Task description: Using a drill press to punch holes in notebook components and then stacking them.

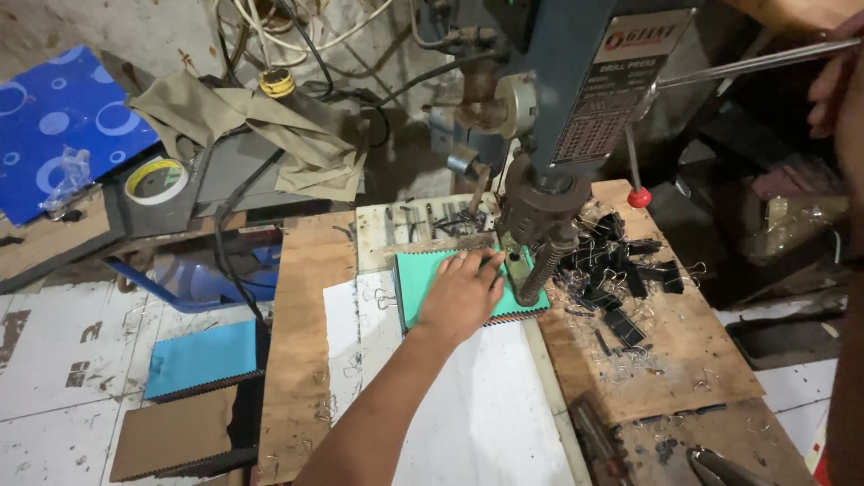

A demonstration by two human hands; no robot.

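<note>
Your left hand (461, 292) lies flat and open on the green pad (423, 281). You press down on it, likely so it does not slip or spin. The pad sits on the desk (306, 297), with its far edge right under the drill (540, 211). That puts the drill tip just beside your fingers (486, 263), so they sit very close to it.

Your right hand (832, 85) is high up at the right edge. It is on the long metal handle (747, 63), the bar that brings the drill down. I cannot tell how tight you grip it, because most of the hand is out of view.

A white sheet (477, 414) lies under the pad and runs back toward you. It may be there to keep the pad clean and flat.

A pile of black clips (621, 270) lies on the board just right of the drill, near enough to grab. Loose wire bits are scattered around them.

On the floor to your left lie a blue pad (202, 358) and a brown pad (175, 434), well apart from the drill. A tape roll (156, 180) sits farther back.
</note>
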